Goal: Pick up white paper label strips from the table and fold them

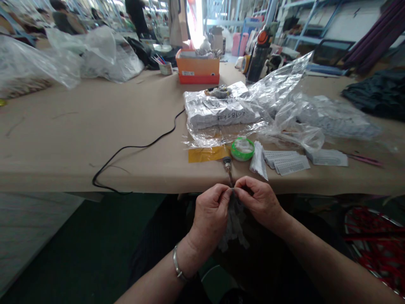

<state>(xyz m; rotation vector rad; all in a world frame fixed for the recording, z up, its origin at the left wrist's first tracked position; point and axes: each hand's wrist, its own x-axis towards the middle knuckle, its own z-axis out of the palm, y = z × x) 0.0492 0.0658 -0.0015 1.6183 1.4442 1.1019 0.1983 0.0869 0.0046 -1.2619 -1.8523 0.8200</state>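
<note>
My left hand (209, 217) and my right hand (260, 202) meet just off the table's front edge, fingertips pinched close together. Between them they grip a bunch of thin whitish strips (233, 226), which hang down below the fingers; what exactly the strips are I cannot make out. Right beyond the fingertips, a tool like a soldering iron (228, 164) lies with its metal tip over the table edge. Yellow tape (207, 154) lies on the table by its rear end. A green round tub (242, 148) with white contents stands beside it.
Fanned printed white labels (286, 161) lie right of the tub, with pinkish scissors (365, 159) farther right. Behind are a plastic-wrapped white stack (221, 112), an orange box (198, 67) and a dark bottle (257, 59). A black cord (136, 146) crosses the table (63, 143).
</note>
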